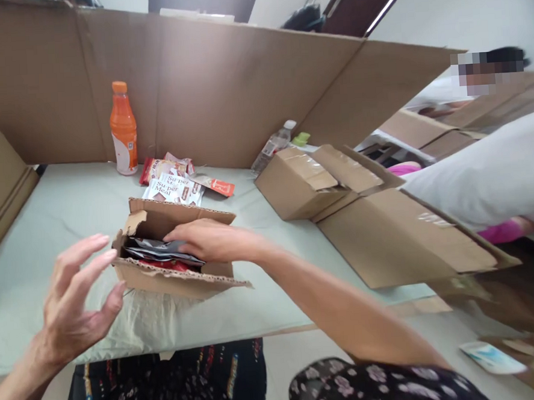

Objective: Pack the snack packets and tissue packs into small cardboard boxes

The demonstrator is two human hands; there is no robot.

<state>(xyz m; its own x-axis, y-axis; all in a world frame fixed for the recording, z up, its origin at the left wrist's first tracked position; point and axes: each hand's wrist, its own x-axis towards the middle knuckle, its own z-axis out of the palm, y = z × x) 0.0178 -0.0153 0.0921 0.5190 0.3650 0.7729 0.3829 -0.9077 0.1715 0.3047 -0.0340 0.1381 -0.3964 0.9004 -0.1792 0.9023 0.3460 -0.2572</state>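
A small open cardboard box (177, 285) stands on the pale green table cover. Inside it lie several flat dark grey packets (155, 248) and a red packet (174, 265). My right hand (210, 239) reaches into the box from the right, its fingers closed on the top dark grey packet; some fingertips are hidden. To the left of the box my left hand (80, 293) is raised and open, fingers spread and curved, its fingertips near the box's left edge. Behind the box are white "Super Meal" packets (173, 190), red snack packets (163, 168) and an orange-and-grey sachet (218, 186).
An orange drink bottle (123, 130) stands by the tall cardboard screen (224, 94). A clear bottle (275, 145) leans behind cardboard boxes (293, 183) at right. Clear plastic film (154, 321) lies before the small box. Another person (490, 78) is at far right.
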